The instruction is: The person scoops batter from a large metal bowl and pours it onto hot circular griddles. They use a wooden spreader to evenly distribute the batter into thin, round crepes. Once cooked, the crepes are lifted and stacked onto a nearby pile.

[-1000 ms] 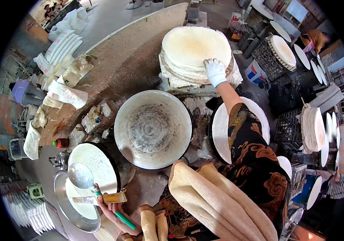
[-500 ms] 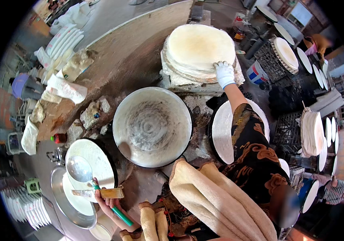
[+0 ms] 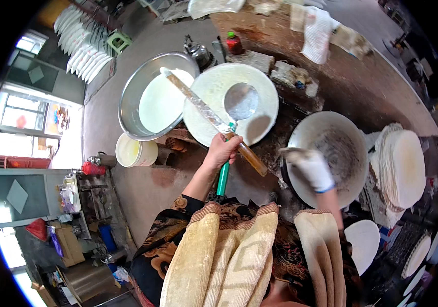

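My left hand (image 3: 224,147) is closed around a ladle (image 3: 241,101) with a green handle and a long flat scraper (image 3: 193,100) with a brown wooden grip, the two crossing in the fist. The ladle's round bowl is over a round griddle (image 3: 267,105) coated white. Across that griddle the scraper's whitened tip reaches toward a steel basin (image 3: 125,110) of white batter. My right hand (image 3: 313,169), in a white glove, is over the left side of a bare, grey-streaked round pan (image 3: 359,176). Motion smears its fingers, so I cannot tell whether they hold anything.
A stack of thin pale rounds (image 3: 408,169) stands right of the bare pan. A white bucket (image 3: 136,151) sits below the basin. Behind the griddle are a kettle (image 3: 197,51) and a red bottle (image 3: 234,43). Another white-coated round (image 3: 362,245) lies near my right arm.
My view has swung left. My gloved right hand has left the stack of rounds and come over the bare pan. My left hand still grips the ladle and scraper, with the scraper now pointing differently.
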The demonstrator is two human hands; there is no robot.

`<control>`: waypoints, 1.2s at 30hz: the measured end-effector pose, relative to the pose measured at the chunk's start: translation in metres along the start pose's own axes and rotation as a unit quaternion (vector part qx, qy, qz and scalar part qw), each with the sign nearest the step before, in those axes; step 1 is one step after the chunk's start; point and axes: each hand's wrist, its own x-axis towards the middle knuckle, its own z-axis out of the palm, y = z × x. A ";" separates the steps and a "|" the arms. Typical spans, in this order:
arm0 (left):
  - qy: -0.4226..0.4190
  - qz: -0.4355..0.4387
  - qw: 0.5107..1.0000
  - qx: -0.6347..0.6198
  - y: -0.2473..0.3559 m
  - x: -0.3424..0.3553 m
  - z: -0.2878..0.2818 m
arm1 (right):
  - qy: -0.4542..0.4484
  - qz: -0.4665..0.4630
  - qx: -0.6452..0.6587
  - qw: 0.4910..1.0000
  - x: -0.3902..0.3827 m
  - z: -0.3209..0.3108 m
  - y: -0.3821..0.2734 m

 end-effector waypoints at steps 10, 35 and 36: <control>-0.126 -0.069 0.975 -0.171 0.012 0.080 -0.238 | -0.150 0.189 0.181 0.953 0.179 0.277 -0.074; 0.112 -0.232 0.952 0.162 -0.060 0.217 -0.513 | -0.186 0.241 -0.151 0.940 0.291 0.379 -0.049; 0.125 -0.234 0.956 0.123 -0.062 0.219 -0.502 | -0.180 0.214 -0.198 0.939 0.276 0.391 -0.015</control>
